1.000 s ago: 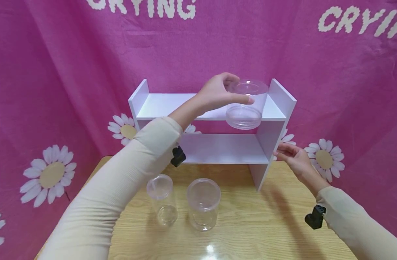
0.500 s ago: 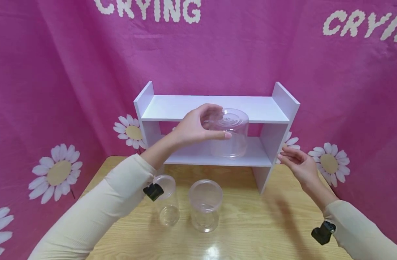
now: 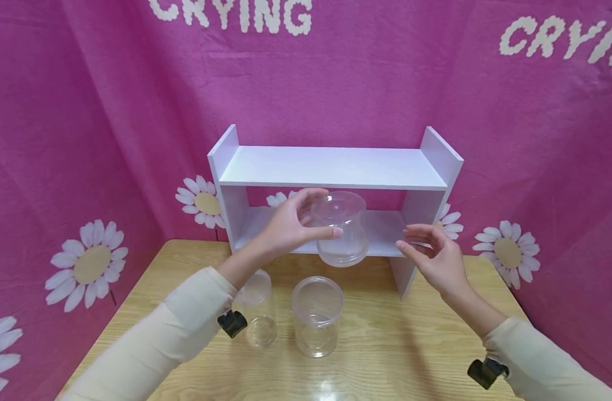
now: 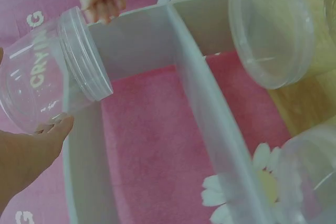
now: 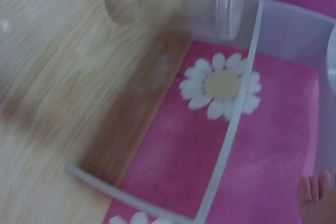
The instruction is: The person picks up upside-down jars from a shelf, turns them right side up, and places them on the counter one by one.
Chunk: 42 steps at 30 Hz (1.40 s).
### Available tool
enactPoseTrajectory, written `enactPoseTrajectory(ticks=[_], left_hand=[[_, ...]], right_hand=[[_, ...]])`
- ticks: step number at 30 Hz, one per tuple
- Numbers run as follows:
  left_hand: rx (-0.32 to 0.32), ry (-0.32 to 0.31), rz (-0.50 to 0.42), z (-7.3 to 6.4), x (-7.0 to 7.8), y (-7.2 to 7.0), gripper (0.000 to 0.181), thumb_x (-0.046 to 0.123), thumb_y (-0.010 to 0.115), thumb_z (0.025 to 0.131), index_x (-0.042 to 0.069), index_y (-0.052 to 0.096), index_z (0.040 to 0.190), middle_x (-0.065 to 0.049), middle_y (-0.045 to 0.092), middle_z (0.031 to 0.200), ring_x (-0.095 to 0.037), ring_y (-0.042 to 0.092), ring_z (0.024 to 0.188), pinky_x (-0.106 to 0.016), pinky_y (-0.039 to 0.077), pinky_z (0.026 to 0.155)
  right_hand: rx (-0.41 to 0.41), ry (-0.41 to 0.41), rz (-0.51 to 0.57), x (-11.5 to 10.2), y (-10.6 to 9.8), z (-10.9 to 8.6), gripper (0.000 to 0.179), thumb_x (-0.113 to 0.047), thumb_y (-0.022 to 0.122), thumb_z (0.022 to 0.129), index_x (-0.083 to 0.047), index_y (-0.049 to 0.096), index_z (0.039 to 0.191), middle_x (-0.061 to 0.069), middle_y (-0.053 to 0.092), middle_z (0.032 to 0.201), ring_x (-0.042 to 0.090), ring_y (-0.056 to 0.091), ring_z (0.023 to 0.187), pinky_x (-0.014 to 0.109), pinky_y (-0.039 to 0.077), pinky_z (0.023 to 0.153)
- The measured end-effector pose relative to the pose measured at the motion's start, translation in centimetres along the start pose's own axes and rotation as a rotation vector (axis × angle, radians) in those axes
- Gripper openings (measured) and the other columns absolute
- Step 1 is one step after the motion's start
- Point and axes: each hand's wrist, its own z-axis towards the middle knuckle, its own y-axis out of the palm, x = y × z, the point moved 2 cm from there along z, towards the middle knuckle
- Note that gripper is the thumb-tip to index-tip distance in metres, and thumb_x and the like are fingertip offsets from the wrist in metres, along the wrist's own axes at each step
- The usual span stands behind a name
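My left hand [image 3: 292,224] grips a clear plastic jar [image 3: 350,234] by its side, thumb in front and fingers behind. The jar is tipped over, its ridged rim end downward and its flat base up, in front of the lower shelf. In the left wrist view the same jar [image 4: 39,80] shows its ridged end toward the shelf unit. My right hand [image 3: 436,259], fingers loosely bent and holding nothing, hovers by the right side panel of the white shelf unit [image 3: 331,167]. Only its fingers [image 5: 315,187] show at the right wrist view's corner.
Two more clear jars stand upright on the wooden table [image 3: 376,345]: a wider jar [image 3: 318,317] and a narrower jar [image 3: 260,323] beside my left wrist. Behind the shelf unit hangs a pink curtain [image 3: 336,83] with daisies and white letters.
The left hand has brought the jar down from the upper shelf's level, leftward and toward me, turning it. The right hand has moved left, closer to the shelf opening.
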Motion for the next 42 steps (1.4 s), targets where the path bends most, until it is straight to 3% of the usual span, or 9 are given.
enactPoseTrajectory(ticks=[5,8,13,20,24,29,34,38,42], left_hand=[[0.022,-0.013,-0.041,-0.8,-1.4,0.6,0.071,0.011,0.078,0.076,0.009,0.043,0.138,-0.01,0.049,0.142,-0.026,0.045,0.137,-0.04,0.034,0.118],[0.037,-0.028,-0.053,-1.2,-2.1,0.8,0.07,0.011,0.077,0.078,0.009,0.043,0.139,-0.01,0.046,0.145,-0.027,0.044,0.138,-0.042,0.034,0.118],[0.061,-0.031,-0.097,-1.4,-2.7,1.1,0.071,0.008,0.075,0.078,0.005,0.041,0.14,-0.014,0.045,0.146,-0.031,0.045,0.137,-0.043,0.036,0.117],[0.055,-0.008,-0.152,-1.3,-2.6,1.6,0.072,0.005,0.073,0.079,0.003,0.038,0.142,-0.016,0.044,0.145,-0.032,0.048,0.132,-0.038,0.04,0.114],[0.058,-0.017,-0.182,-1.4,-2.5,1.8,0.07,0.003,0.072,0.08,0.004,0.038,0.142,-0.016,0.044,0.145,-0.032,0.049,0.132,-0.036,0.044,0.111],[0.054,-0.027,-0.223,-1.5,-2.5,1.8,0.067,0.003,0.07,0.082,0.004,0.038,0.141,-0.016,0.045,0.145,-0.034,0.053,0.128,-0.034,0.051,0.102],[0.053,-0.02,-0.2,-1.7,-2.8,1.6,0.065,0.005,0.069,0.083,0.005,0.04,0.141,-0.015,0.045,0.146,-0.032,0.045,0.136,-0.04,0.041,0.113],[0.029,-0.014,-0.156,-1.9,-3.0,1.1,0.069,0.006,0.07,0.083,0.004,0.036,0.144,-0.015,0.042,0.149,-0.032,0.042,0.139,-0.04,0.037,0.116],[0.023,0.069,-0.026,-1.9,-2.9,0.3,0.074,0.007,0.075,0.08,0.002,0.036,0.143,-0.016,0.044,0.147,-0.031,0.042,0.139,-0.038,0.037,0.116]], right_hand=[[-0.095,-0.123,0.002,-1.2,1.5,-0.7,0.047,0.004,0.078,0.074,0.007,0.058,0.117,-0.027,0.059,0.108,-0.009,0.059,0.101,0.01,0.052,0.088],[-0.136,-0.155,0.02,-1.5,2.2,-0.9,0.056,0.006,0.081,0.069,0.007,0.056,0.119,-0.026,0.058,0.113,-0.008,0.057,0.105,0.01,0.051,0.09],[-0.216,-0.086,0.102,-1.8,3.5,-0.9,0.066,0.005,0.081,0.069,0.004,0.051,0.129,-0.02,0.056,0.122,-0.007,0.056,0.11,0.011,0.051,0.093],[-0.322,-0.015,0.16,-2.2,5.5,-0.4,0.079,-0.003,0.081,0.072,0.002,0.04,0.14,0.02,0.05,0.138,-0.005,0.051,0.115,0.008,0.043,0.101],[-0.358,0.046,0.164,-2.1,6.2,-0.5,0.083,-0.009,0.082,0.074,-0.003,0.037,0.143,0.02,0.049,0.138,-0.002,0.055,0.109,0.011,0.049,0.092],[-0.292,0.099,0.195,-1.9,6.8,-0.8,0.079,-0.003,0.081,0.072,-0.005,0.042,0.14,0.015,0.052,0.134,-0.002,0.058,0.103,0.015,0.054,0.085],[-0.201,0.112,0.165,-1.9,7.0,-1.0,0.075,0.0,0.083,0.067,-0.004,0.049,0.134,0.016,0.056,0.125,-0.001,0.061,0.093,0.015,0.056,0.079],[-0.19,0.084,0.088,-2.1,6.9,-1.0,0.074,-0.004,0.086,0.066,-0.004,0.052,0.132,0.018,0.059,0.122,0.006,0.062,0.093,0.015,0.056,0.077],[-0.179,0.028,-0.037,-2.4,6.6,-0.8,0.075,-0.012,0.089,0.063,-0.004,0.055,0.129,0.017,0.062,0.119,0.017,0.062,0.095,0.014,0.054,0.077]])
